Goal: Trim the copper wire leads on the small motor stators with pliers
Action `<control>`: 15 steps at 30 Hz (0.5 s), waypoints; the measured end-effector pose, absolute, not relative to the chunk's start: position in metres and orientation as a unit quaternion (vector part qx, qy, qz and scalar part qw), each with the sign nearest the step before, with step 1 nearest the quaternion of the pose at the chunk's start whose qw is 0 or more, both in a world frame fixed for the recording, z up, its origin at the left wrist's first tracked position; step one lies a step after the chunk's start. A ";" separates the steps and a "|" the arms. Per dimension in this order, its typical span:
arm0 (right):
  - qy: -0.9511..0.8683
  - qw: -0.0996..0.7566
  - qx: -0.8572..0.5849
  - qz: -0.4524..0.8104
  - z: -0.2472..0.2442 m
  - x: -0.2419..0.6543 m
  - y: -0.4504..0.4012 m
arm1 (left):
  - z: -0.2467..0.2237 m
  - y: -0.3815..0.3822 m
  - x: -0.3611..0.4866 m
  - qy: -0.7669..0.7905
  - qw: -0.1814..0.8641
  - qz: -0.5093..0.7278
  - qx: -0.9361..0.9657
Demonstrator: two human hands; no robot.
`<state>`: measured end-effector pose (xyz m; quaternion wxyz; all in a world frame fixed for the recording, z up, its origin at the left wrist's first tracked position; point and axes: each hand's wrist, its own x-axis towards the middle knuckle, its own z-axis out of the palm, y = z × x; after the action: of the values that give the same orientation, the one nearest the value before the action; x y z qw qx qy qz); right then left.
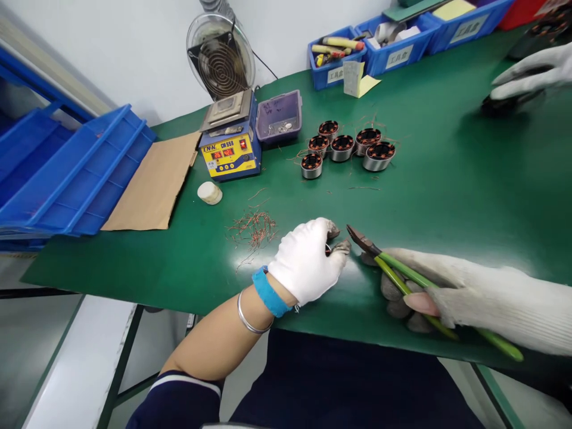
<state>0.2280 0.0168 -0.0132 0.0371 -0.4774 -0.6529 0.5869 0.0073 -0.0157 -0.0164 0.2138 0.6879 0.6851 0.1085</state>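
Note:
My left hand (308, 259) wears a white glove and is closed around a small round metal part, mostly hidden in the fingers, just above the green table mat (447, 179). My right hand (451, 292), also gloved, grips green-handled cutting pliers (402, 277) whose dark jaws point left toward the left hand's fingertips. A heap of cut copper wire scraps (252, 229) lies just left of my left hand. Several wound motor stators (344, 148) stand grouped farther back on the mat.
A yellow-and-blue heating station (230, 146) with a fan (220, 56) behind it, a purple tray (279, 116), a white roll (210, 192), cardboard (154, 182), blue bins at left (75, 173) and along the back (393, 47). Another person's gloved hand (531, 77) works at top right.

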 end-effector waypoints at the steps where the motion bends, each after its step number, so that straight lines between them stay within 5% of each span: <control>1: -0.639 0.006 -0.461 0.616 -0.013 0.228 0.018 | -0.016 -0.016 0.007 0.685 0.215 0.111 0.687; 15: -0.612 -0.062 -0.449 0.648 -0.015 0.238 0.030 | -0.014 -0.014 0.009 0.675 0.216 0.108 0.697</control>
<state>0.2376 0.0302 -0.0145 -0.0619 -0.4491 -0.6122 0.6478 0.0086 -0.0144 -0.0142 0.2161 0.6972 0.6750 0.1077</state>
